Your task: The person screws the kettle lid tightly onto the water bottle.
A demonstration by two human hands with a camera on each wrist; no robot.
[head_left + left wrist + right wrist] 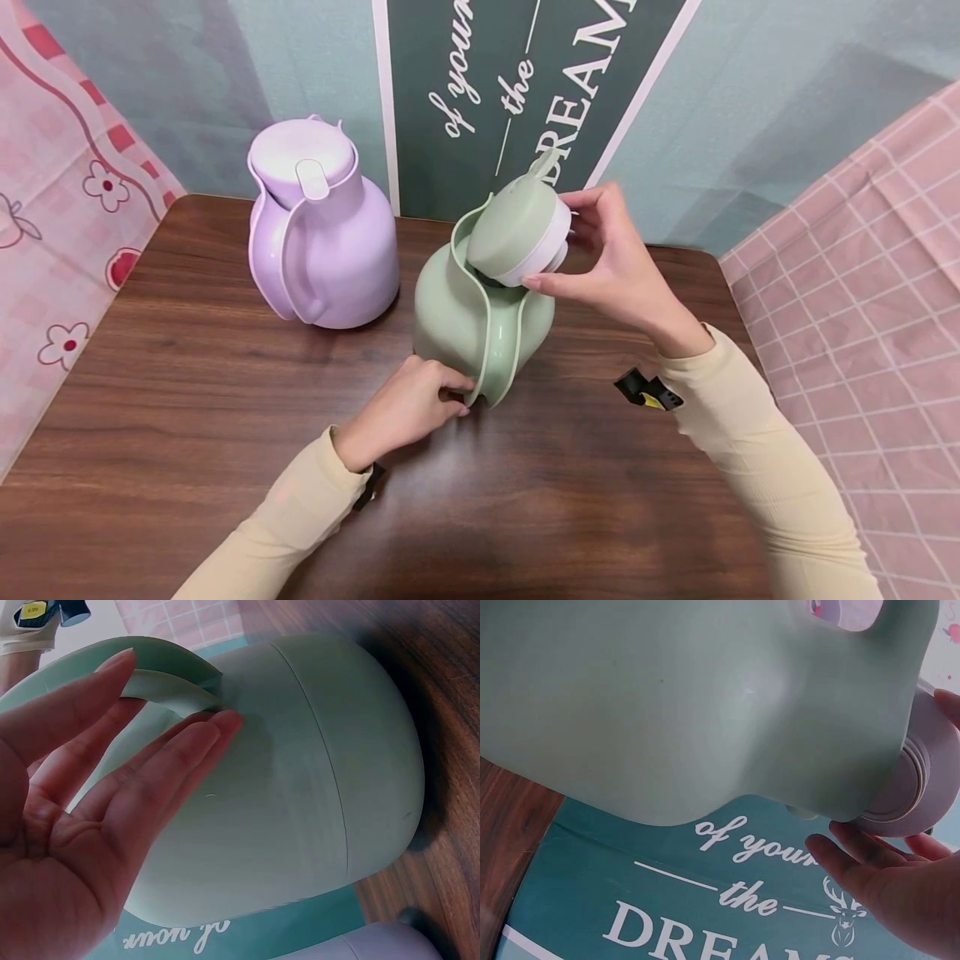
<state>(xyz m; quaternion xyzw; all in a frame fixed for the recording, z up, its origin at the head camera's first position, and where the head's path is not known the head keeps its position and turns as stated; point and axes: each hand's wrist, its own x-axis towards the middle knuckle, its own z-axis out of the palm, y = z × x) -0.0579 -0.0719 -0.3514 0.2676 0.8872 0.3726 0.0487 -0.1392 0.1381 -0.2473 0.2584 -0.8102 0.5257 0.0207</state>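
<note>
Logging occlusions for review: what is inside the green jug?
Inside the green jug, part of the inner neck shows beside the tilted lid; the lid and jug hide anything deeper.

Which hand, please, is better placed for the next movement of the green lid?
Likely the right hand, which pinches the tilted green lid by its white base at the mouth of the green jug. The left hand is by the handle, away from the lid, so it seems suited to steadying.
</note>
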